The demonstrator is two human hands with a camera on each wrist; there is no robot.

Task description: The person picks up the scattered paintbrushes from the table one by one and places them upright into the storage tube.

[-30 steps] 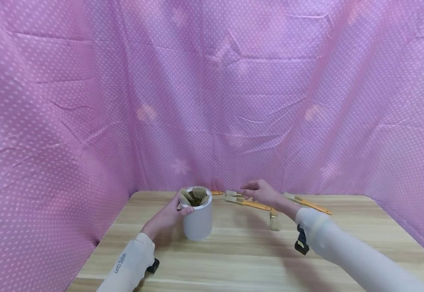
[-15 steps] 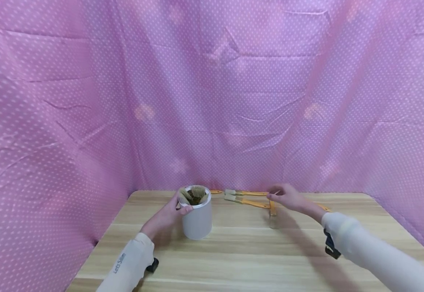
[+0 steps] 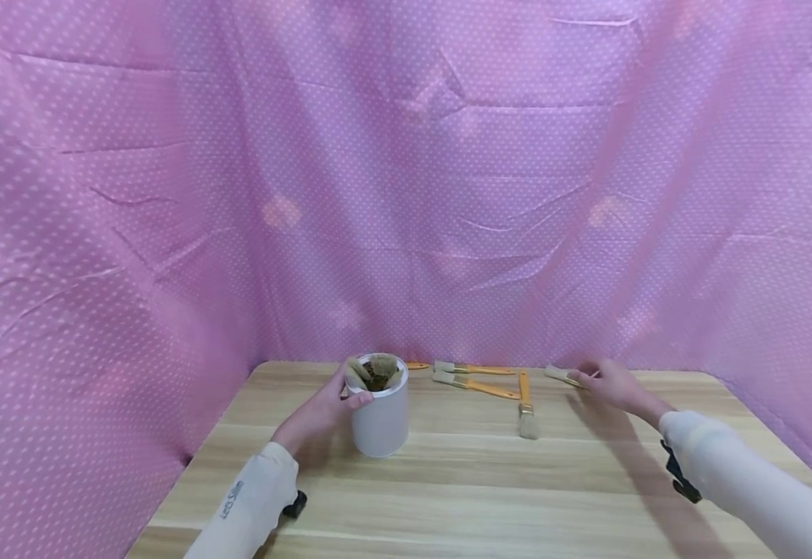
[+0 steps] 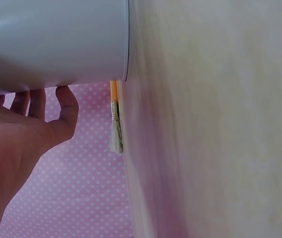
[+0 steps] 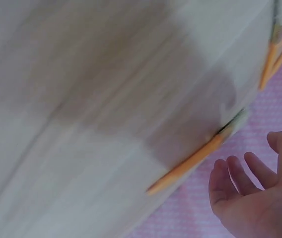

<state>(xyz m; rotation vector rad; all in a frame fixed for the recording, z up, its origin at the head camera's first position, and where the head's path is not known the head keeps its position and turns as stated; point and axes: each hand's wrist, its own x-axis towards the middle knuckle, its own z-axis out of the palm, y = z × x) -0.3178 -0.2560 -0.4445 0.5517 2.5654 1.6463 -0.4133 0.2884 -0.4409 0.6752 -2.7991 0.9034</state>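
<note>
A pink dotted cloth [image 3: 406,194] hangs in creased folds behind and on both sides of the pale, wood-grained bench [image 3: 476,481]. Along the far edge of the bench lie several flat paintbrushes with orange handles, metal ferrules and pale bristles. Two brushes [image 3: 472,376] lie nearly side by side just right of the can, with a small orange handle end showing behind them near the can. A single brush [image 3: 526,404] lies pointing toward the person, bristles nearest them, between that pair and the right hand. None of them blocks the way between the hands.

The white can [image 3: 380,419] is a smooth, plain cylinder standing upright on the left part of the bench. Brush heads with tan and darker bristles stick up out of its open top. The left hand [image 3: 322,411] grips the can from the left, thumb hooked at the rim and fingers curled round the wall; the left wrist view shows the fingers wrapped behind the smooth white wall.

The right hand [image 3: 612,386] is at the far right of the bench, fingers spread and loosely extended, holding nothing. Its fingertips are at the handle of the rightmost brush [image 3: 561,376], whose pale bristles point left; whether they touch it I cannot tell.
</note>
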